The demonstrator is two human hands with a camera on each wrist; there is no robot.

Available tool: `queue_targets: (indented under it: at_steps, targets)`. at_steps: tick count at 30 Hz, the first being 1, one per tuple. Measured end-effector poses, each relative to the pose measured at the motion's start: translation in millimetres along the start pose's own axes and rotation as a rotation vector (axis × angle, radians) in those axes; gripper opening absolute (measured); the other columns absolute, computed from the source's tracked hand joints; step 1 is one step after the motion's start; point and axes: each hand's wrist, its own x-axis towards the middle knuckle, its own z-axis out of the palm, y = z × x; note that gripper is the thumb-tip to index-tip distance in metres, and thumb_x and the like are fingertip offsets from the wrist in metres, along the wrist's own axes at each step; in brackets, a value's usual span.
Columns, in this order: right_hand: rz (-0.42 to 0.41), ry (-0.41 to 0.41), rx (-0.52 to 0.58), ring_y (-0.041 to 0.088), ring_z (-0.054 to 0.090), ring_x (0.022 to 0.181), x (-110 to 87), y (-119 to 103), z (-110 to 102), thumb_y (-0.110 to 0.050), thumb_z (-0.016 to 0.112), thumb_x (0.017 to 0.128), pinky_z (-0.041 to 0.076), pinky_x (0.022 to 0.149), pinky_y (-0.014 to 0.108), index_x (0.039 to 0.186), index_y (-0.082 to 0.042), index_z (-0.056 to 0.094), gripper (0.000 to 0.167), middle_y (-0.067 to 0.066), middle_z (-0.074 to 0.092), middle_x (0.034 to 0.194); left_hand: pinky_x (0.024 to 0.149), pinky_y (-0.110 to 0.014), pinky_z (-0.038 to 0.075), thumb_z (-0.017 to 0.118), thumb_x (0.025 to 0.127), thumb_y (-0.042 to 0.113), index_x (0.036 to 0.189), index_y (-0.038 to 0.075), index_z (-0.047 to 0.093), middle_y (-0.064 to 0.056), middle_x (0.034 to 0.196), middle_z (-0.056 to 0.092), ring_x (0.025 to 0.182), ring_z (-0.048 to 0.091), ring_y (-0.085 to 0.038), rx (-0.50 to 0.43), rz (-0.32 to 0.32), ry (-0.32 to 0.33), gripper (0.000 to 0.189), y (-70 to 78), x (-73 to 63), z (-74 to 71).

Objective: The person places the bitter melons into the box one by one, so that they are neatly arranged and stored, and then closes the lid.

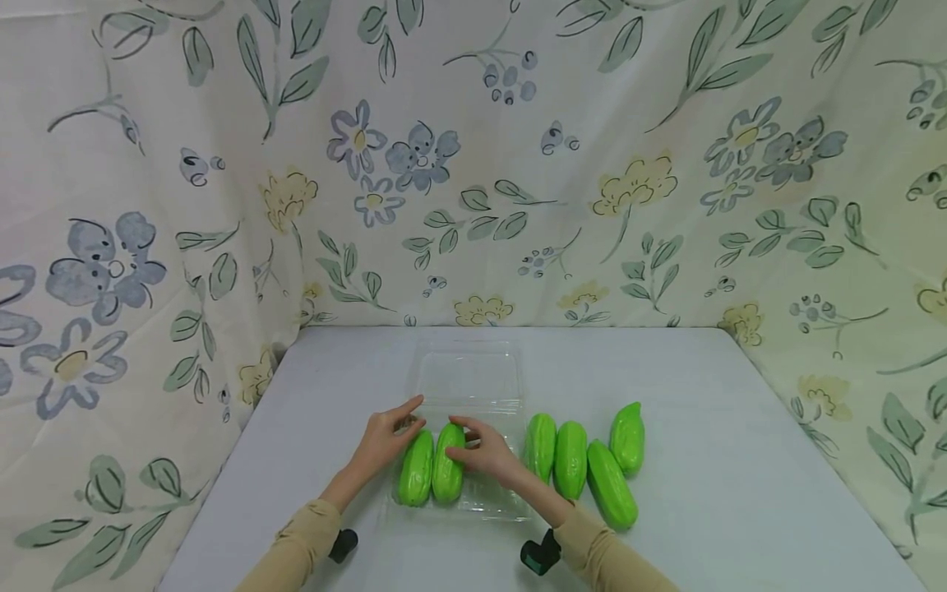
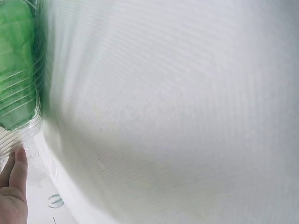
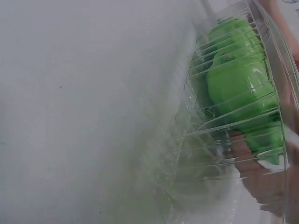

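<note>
A clear plastic clamshell box (image 1: 488, 500) lies on the table, its lid (image 1: 468, 374) folded back away from me. Two bright green, oblong, cucumber-like vegetables lie side by side in its left part: a left one (image 1: 417, 470) and a second one (image 1: 447, 469). My right hand (image 1: 484, 450) holds the second vegetable, thumb at its right side and fingers at its far end. At the far tip of the left vegetable is my left hand (image 1: 390, 432), fingers extended. Through the ribbed box wall, the right wrist view shows green vegetable (image 3: 240, 86) and part of a hand.
Right of the box lie several more such vegetables: one (image 1: 542, 444) at its edge, another (image 1: 570, 460) beside it, a slanted one (image 1: 612, 485) and a pointed one (image 1: 628, 438) behind. The white table (image 1: 740, 460) meets a floral curtain (image 1: 473, 247) at the back.
</note>
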Motion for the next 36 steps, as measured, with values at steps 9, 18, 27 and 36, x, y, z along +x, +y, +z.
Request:
queue_targets:
  at_steps: [9, 18, 27, 36]
  targets:
    - [-0.036, 0.024, -0.131, 0.035, 0.062, 0.103, -1.1, 0.1, 3.7, -0.023, 0.068, 0.088, 0.056, 0.077, 0.039, 0.135, -0.003, 0.051, 0.054, 0.022, 0.06, 0.122, 0.078, -0.042, 0.055, 0.069, 0.087, 0.015, 0.127, 0.001, 0.059, -0.008, 0.093, 0.074, 0.086, 0.07, -0.021, -0.005, 0.009, -0.001, 0.043, 0.9, -1.2, -0.7]
    - [-0.054, 0.047, -0.2, 0.032, 0.064, 0.098, -1.2, 0.1, 8.0, -0.025, 0.068, 0.088, 0.056, 0.073, 0.034, 0.134, -0.003, 0.052, 0.054, 0.02, 0.06, 0.125, 0.078, -0.043, 0.055, 0.068, 0.087, 0.012, 0.127, 0.0, 0.059, -0.013, 0.095, 0.074, 0.086, 0.071, -0.023, -0.018, 0.019, -0.002, 0.042, 0.4, -0.9, -0.2]
    - [-0.07, 0.052, -0.21, 0.033, 0.065, 0.094, -3.0, -3.1, 8.7, -0.025, 0.067, 0.089, 0.056, 0.071, 0.036, 0.134, -0.002, 0.053, 0.053, 0.023, 0.063, 0.118, 0.08, -0.044, 0.055, 0.067, 0.088, 0.014, 0.129, 0.002, 0.058, -0.011, 0.095, 0.074, 0.09, 0.07, -0.024, -0.01, -0.031, -0.018, 0.044, 4.9, -1.5, -1.4]
    - [-0.084, 0.062, -0.217, 0.031, 0.066, 0.091, -2.1, -0.5, 9.4, -0.025, 0.067, 0.088, 0.055, 0.069, 0.033, 0.133, -0.002, 0.053, 0.052, 0.022, 0.064, 0.114, 0.08, -0.044, 0.055, 0.066, 0.089, 0.015, 0.129, 0.001, 0.058, -0.009, 0.096, 0.074, 0.09, 0.07, -0.024, -0.011, -0.026, -0.021, 0.043, 4.3, -1.1, -1.1]
